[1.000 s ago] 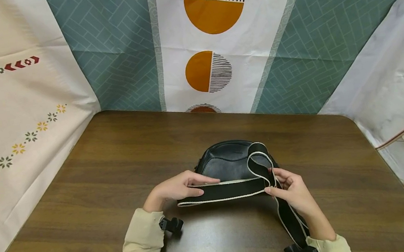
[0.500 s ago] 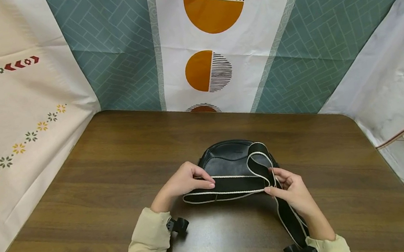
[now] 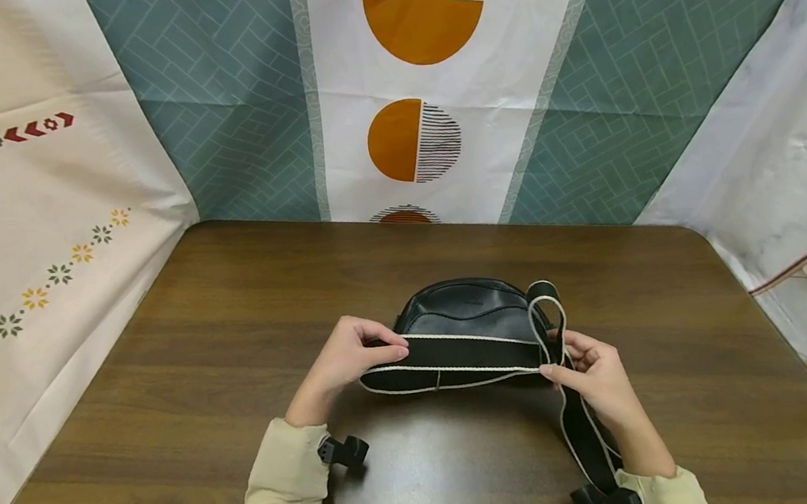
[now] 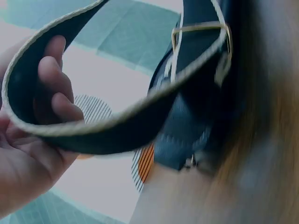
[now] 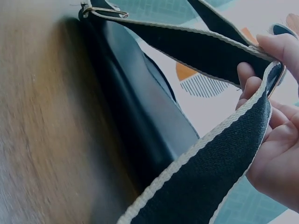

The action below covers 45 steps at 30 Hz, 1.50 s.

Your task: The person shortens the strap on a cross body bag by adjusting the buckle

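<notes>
A black half-round bag (image 3: 467, 307) stands on the table, its wide black strap (image 3: 472, 351) with white edging drawn across its front. My left hand (image 3: 345, 364) pinches the strap near its left bend. In the left wrist view the band curves round those fingers, and a gold-coloured metal ring (image 4: 201, 27) shows where the strap meets the bag. My right hand (image 3: 594, 376) pinches the strap at the bag's right end, between thumb and fingers. Above it a small strap loop (image 3: 545, 293) sticks up, and a further length hangs down toward the wrist.
The brown wooden table (image 3: 257, 287) reaches back to a patterned cloth (image 3: 226, 97). Pale cloths hang at the left and right sides. Each wrist wears a small black camera mount (image 3: 345, 452).
My left hand has gone from lying with spread fingers on the strap to pinching it, and has lifted it up and leftward. My right hand and the small loop have shifted slightly right.
</notes>
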{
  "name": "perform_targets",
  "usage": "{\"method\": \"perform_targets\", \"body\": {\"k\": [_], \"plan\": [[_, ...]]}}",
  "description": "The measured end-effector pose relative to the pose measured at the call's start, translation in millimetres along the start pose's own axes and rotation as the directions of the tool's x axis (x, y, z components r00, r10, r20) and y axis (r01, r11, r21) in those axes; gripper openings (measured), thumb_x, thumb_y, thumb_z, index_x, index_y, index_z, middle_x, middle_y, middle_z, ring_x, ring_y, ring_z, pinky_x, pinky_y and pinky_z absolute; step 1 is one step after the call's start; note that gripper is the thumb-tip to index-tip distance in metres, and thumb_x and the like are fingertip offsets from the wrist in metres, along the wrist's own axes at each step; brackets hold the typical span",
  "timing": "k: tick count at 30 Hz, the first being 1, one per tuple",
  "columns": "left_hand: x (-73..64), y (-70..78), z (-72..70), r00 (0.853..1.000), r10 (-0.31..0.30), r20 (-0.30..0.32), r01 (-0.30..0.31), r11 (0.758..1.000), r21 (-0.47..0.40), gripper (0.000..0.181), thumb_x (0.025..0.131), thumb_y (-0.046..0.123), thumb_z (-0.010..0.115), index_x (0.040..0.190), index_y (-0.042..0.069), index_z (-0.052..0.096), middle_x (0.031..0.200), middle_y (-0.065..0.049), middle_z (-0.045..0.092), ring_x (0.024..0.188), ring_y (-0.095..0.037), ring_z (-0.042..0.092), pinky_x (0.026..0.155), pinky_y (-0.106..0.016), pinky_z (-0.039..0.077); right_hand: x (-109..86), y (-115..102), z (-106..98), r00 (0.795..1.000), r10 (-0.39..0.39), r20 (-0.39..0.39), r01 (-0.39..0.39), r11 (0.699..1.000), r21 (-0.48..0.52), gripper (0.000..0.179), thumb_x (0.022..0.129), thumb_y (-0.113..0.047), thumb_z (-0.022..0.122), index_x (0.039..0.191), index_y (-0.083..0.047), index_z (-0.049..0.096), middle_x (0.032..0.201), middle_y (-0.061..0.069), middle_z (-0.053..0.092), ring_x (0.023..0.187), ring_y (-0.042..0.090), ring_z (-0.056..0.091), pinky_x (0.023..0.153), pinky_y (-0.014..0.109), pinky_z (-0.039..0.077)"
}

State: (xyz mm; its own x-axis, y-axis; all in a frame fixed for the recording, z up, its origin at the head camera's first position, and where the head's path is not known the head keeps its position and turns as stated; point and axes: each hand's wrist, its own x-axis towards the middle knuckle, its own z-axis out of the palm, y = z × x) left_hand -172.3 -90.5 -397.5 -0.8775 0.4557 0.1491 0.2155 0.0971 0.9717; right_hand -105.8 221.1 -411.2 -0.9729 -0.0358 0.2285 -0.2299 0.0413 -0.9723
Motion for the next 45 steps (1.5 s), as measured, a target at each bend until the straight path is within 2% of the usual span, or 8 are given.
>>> {"method": "perform_targets", "body": {"k": [6,12,17,22,27,34,39,45], "plan": [[-4.8,-5.0,-16.1,0.995,-0.043,-0.088,0.038,0.997,-0.060,0.013,0.073,-0.004,0.067,0.082,-0.014,0.065,0.075,-0.008,0.065,0.067,-0.012,0.056,0.057,-0.022,0.044,0.5,0,-6,1.000,-0.022,-0.016,0.023,0.999,0.027,0.043,0.070,0.021,0.058,0.096,-0.012,0.064,0.087,-0.002,0.066,0.057,0.006,0.054,0.049,0.018,0.044],[-7.6,-10.0,-26.1,0.982,-0.062,-0.180,0.036,0.989,-0.142,0.014,0.073,-0.009,0.064,0.084,-0.018,0.061,0.074,-0.004,0.065,0.066,-0.012,0.055,0.057,-0.021,0.044,-1.2,-2,-9,0.998,0.024,-0.058,-0.022,0.999,0.039,0.047,0.070,0.022,0.057,0.093,-0.018,0.064,0.076,-0.003,0.064,0.053,0.006,0.053,0.047,0.019,0.043],[-9.4,-14.3,-30.2,0.979,-0.046,-0.200,0.012,0.986,-0.165,0.014,0.073,-0.010,0.062,0.083,-0.020,0.058,0.076,-0.009,0.064,0.067,-0.012,0.054,0.058,-0.021,0.044,-1.4,5,-14,0.999,-0.003,-0.035,0.005,0.999,0.050,0.038,0.071,0.015,0.062,0.096,-0.013,0.063,0.076,-0.001,0.064,0.054,0.007,0.054,0.047,0.020,0.044],[-9.4,-16.9,-29.6,0.990,-0.058,-0.130,0.046,0.995,-0.092,0.012,0.076,-0.008,0.061,0.086,-0.014,0.061,0.078,-0.006,0.062,0.066,-0.011,0.052,0.058,-0.021,0.043,3.7,45,-30,0.995,-0.081,0.052,0.072,0.987,0.146,0.027,0.076,0.007,0.064,0.102,0.001,0.057,0.076,0.009,0.064,0.058,0.019,0.062,0.053,0.027,0.049],[-5.6,-18.1,-23.7,0.999,-0.045,-0.027,0.045,0.999,0.014,0.014,0.079,-0.002,0.062,0.091,-0.010,0.062,0.082,-0.007,0.062,0.068,-0.010,0.053,0.060,-0.022,0.045,7.8,72,-36,0.988,-0.099,0.116,0.061,0.953,0.295,0.035,0.078,0.018,0.054,0.111,0.013,0.046,0.107,0.019,0.055,0.077,0.027,0.063,0.066,0.036,0.051],[0.1,-14.2,-14.8,0.999,0.006,0.040,-0.015,0.973,0.231,0.018,0.078,0.001,0.065,0.095,-0.005,0.064,0.076,-0.005,0.059,0.068,-0.016,0.054,0.062,-0.026,0.044,9.6,75,-29,0.987,-0.099,0.129,0.048,0.935,0.351,0.049,0.077,0.025,0.049,0.123,0.015,0.036,0.114,0.019,0.050,0.088,0.026,0.060,0.073,0.042,0.048],[3.6,-6.8,-5.4,0.998,0.017,0.067,-0.035,0.961,0.276,0.016,0.078,0.001,0.065,0.093,-0.005,0.064,0.077,-0.004,0.059,0.068,-0.017,0.054,0.062,-0.026,0.045,9.1,71,-24,0.986,-0.098,0.135,0.042,0.930,0.366,0.050,0.077,0.025,0.049,0.123,0.019,0.031,0.112,0.018,0.052,0.088,0.027,0.060,0.073,0.042,0.048],[9.5,-1.1,7.8,0.986,0.021,0.165,-0.062,0.966,0.251,0.016,0.079,0.002,0.065,0.093,-0.006,0.063,0.082,-0.006,0.062,0.071,-0.015,0.056,0.065,-0.025,0.047,8.2,68,-20,0.985,-0.112,0.132,0.057,0.929,0.365,0.049,0.078,0.021,0.051,0.122,0.020,0.030,0.108,0.017,0.054,0.084,0.029,0.062,0.072,0.039,0.049]]}}
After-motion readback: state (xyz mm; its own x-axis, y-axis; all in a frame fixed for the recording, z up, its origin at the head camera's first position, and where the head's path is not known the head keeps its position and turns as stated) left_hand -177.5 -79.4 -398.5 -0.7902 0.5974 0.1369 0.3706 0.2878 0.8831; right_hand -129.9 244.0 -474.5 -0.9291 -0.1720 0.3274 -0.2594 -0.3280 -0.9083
